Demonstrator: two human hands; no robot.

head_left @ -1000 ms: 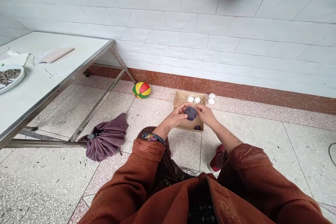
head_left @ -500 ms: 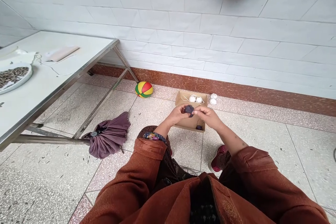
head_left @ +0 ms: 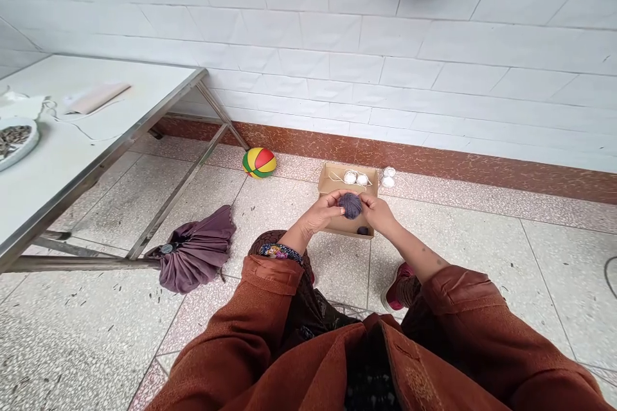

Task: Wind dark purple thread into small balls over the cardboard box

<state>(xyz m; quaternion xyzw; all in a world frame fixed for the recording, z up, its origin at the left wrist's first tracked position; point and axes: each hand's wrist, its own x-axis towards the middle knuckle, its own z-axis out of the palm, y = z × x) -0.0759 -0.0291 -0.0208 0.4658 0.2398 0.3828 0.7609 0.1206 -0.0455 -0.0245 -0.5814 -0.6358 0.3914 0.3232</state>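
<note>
A dark purple-grey ball of yarn (head_left: 351, 205) is between my two hands, above a cardboard box. My left hand (head_left: 324, 212) is closed around its left side, with the thumb on the near face. On the other side, my right hand (head_left: 378, 210) has its fingers bent against the ball's right edge; those fingertips are partly hidden behind it. Below, the open cardboard box (head_left: 344, 226) lies on the floor. Inside are a smaller dark ball of yarn (head_left: 363, 230) and two white balls of yarn (head_left: 355, 177) with loose ends.
More white balls of yarn (head_left: 387, 177) sit right of the box. A striped ball (head_left: 259, 162) rests near the table leg. A purple folded umbrella (head_left: 200, 253) lies by the metal-framed table (head_left: 144, 87), which holds a dish (head_left: 29, 148) of small dark pieces.
The ball of yarn has turned in my hands and shows more of its face. My right fingers have moved from its front to its right edge. The view has shifted slightly.
</note>
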